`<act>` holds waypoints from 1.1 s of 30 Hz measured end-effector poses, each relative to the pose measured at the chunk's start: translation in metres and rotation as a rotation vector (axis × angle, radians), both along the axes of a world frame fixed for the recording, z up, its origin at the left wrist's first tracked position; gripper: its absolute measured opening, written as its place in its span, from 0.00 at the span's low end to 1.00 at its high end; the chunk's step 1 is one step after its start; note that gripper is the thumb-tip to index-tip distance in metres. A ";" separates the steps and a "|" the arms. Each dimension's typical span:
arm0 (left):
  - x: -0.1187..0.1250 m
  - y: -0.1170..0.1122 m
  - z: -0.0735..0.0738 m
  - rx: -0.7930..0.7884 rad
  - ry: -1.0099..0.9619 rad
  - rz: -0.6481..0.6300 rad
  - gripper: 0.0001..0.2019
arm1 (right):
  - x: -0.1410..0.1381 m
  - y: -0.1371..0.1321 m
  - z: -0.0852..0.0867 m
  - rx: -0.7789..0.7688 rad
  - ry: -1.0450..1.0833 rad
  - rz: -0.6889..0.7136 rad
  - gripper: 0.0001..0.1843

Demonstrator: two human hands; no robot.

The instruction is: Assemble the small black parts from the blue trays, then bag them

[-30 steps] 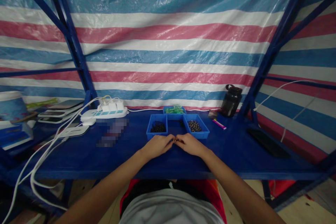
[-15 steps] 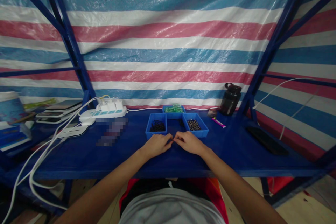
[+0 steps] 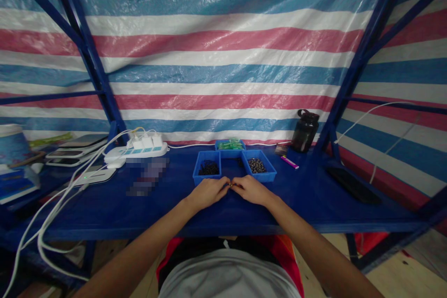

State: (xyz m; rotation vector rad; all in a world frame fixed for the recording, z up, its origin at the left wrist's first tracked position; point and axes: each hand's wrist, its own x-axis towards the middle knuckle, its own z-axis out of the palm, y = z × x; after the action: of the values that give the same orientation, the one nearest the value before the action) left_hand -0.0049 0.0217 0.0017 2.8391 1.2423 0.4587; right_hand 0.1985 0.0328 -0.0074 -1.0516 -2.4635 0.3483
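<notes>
My left hand [image 3: 208, 192] and my right hand [image 3: 252, 190] meet above the blue table, fingertips pinched together. Between them a tiny piece with a metallic glint [image 3: 230, 185] shows, too small to name. Just beyond my left hand stands a blue bin [image 3: 206, 179] of thin black parts [image 3: 208, 167]. Past my right hand is another blue bin [image 3: 266, 177], holding small shiny metal parts [image 3: 256, 165]. A third blue bin [image 3: 230, 152] behind them contains green packets [image 3: 231, 144]. Some dark bits lie between the two front bins.
A white power strip [image 3: 139, 150] with chargers and trailing cables sits at the left, near stacked phones [image 3: 70, 153]. To the right are a purple-pink item [image 3: 289, 162], a dark bottle [image 3: 305, 131] and a black flat object [image 3: 353, 185]. Striped sheeting hangs behind blue frame posts.
Both hands stay in nearly the same place, fingertips still together. A small glint now shows between them. The whole view has shifted slightly.
</notes>
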 end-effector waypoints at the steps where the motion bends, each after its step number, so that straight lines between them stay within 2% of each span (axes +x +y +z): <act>1: 0.000 0.000 0.001 -0.008 -0.014 -0.011 0.10 | 0.000 0.000 0.000 -0.002 0.001 0.010 0.09; 5: 0.000 -0.001 0.003 -0.033 -0.065 -0.032 0.09 | 0.000 0.000 0.001 -0.042 0.029 0.033 0.09; 11: 0.001 -0.001 0.004 -0.046 -0.084 -0.044 0.08 | -0.001 -0.001 0.000 -0.039 0.077 -0.023 0.06; 19: 0.001 0.002 -0.002 -0.032 -0.059 -0.035 0.08 | 0.000 -0.004 0.006 -0.206 0.141 0.056 0.10; 33: -0.001 0.003 -0.004 -0.027 -0.021 -0.039 0.10 | 0.002 0.003 -0.003 -0.192 0.130 0.017 0.08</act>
State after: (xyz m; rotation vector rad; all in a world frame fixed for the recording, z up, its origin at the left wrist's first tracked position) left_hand -0.0055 0.0249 -0.0023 2.8227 1.1783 0.4655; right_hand 0.2005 0.0357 -0.0103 -1.0485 -2.3600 0.6491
